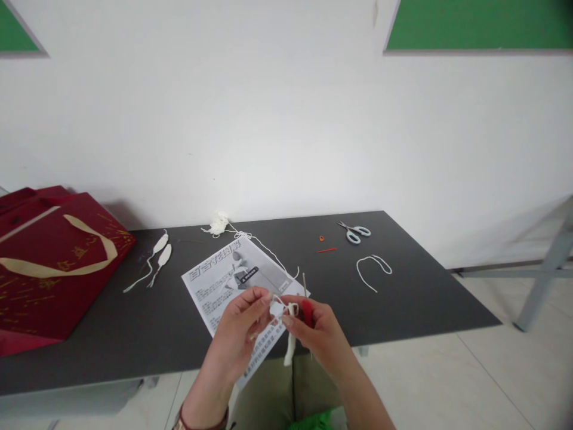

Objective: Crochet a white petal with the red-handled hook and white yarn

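Note:
My left hand (242,325) pinches a small white crocheted piece (290,340) at its top, over the table's front edge. My right hand (320,331) is closed round a red-handled crochet hook (306,301) whose metal tip points up, and its fingers also touch the white piece. White yarn (264,248) runs from the piece back across a printed instruction sheet (233,278) to a small yarn clump (219,224) near the wall.
A dark table (403,298) stands against a white wall. A red gift bag (49,263) lies at the left. Two white petal-shaped pieces (160,251) lie beside it. Scissors (356,232), a small orange marker (322,238), a red needle (326,250) and a yarn scrap (373,269) lie right.

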`<state>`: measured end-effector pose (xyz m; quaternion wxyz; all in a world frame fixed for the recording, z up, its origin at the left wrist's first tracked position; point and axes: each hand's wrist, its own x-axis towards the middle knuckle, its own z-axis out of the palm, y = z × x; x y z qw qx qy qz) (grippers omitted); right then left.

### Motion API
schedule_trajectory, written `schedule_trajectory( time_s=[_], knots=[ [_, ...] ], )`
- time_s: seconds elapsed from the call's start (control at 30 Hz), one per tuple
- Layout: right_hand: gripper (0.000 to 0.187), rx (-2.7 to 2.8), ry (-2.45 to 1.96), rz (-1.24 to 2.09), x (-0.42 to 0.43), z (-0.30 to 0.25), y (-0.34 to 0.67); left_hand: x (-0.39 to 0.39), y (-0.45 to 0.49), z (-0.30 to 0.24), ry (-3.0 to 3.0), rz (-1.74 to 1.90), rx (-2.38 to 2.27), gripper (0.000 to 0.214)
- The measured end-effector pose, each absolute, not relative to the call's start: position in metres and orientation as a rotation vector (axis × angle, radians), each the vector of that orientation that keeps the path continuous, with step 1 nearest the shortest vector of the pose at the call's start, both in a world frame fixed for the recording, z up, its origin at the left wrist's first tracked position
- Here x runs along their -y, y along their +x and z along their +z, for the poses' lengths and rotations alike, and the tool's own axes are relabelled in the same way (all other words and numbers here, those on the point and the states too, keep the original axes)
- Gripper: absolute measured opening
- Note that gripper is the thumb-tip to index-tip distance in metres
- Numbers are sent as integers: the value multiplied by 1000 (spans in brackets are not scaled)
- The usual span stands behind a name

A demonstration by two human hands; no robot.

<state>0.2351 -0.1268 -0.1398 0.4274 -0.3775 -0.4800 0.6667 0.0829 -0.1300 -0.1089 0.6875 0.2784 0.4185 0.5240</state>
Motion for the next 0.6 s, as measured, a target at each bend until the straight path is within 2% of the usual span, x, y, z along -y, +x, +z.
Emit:
schedule_trajectory(
  time_s=[0.17,0.3,0.43,0.6],
  knots=[
    [34,1322,-909,1603,130,-125,244,136,81,-106,896,985,-1095,20],
    [31,1346,-855,1592,134,-119,244,138,83,-104,1051,1010,-1097,16],
    [35,1241,-812,1688,135,-128,242,144,83,-103,1185,971,-1095,13],
    [37,1054,-717,1811,134,-138,241,157,84,-97,1631,987,-1306,14]
  ],
)
